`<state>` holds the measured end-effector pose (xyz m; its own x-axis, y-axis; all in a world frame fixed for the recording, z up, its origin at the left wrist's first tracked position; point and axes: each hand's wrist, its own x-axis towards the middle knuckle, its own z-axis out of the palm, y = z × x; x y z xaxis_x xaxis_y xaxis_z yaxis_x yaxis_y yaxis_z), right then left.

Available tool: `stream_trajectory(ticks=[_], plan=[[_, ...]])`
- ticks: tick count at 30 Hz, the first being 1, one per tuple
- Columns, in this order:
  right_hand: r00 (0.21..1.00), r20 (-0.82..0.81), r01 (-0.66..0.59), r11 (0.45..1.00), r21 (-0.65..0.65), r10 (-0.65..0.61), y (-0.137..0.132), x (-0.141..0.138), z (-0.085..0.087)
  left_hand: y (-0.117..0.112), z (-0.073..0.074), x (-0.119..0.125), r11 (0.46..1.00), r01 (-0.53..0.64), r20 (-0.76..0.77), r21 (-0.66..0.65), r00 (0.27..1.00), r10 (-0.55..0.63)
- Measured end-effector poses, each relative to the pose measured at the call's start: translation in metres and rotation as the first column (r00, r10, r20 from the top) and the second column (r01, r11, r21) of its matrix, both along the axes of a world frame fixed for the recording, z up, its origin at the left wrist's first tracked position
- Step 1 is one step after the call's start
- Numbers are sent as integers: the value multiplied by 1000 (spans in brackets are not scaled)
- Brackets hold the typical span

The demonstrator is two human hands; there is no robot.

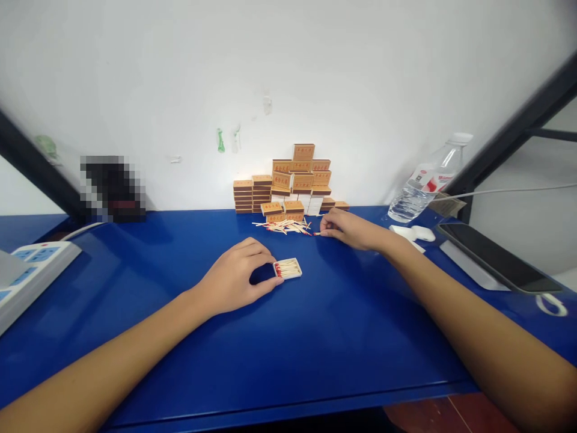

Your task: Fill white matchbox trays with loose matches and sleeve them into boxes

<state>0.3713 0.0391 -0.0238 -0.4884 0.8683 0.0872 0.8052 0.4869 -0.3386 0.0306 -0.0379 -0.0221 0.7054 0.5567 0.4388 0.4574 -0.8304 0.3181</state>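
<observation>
A small white matchbox tray (pixel 295 276) lies on the blue table, partly filled with red-tipped matches (pixel 287 268). My left hand (pixel 241 273) grips its left end between thumb and fingers. Farther back, to the right of a loose heap of matches (pixel 288 226), my right hand (pixel 340 228) is closed in a pinch. A red match tip shows at its fingertips, so it appears to hold a match (pixel 317 233). Behind the heap, orange and brown matchboxes (pixel 303 180) stand stacked against the wall, with several white trays (pixel 314 204) among them.
At the right stand a clear water bottle (pixel 412 189), a white earphone case (pixel 406 233) and a dark phone (pixel 498 255) leaning on a white object. A white power strip (pixel 40 276) sits at the left edge. A pixelated dark object (pixel 115 189) is at the back left.
</observation>
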Motion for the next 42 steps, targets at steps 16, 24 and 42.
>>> stream_trajectory(ticks=[16, 24, 42], plan=[[955, -261, -162, 985, -54, 143, -81, -85, 26, 1, -1, 0, 999, -35, 14, 19, 999, 34], [960, -205, -203, 978, -40, 191, -89, -92, 18, 2, -1, 0, 1000, -24, 24, 11, 999, 24], [966, -144, 245, 935, 258, -214, -13, -2, 18, -2, 1, 3, 1000, 14, 21, -13, 1000, -13]])
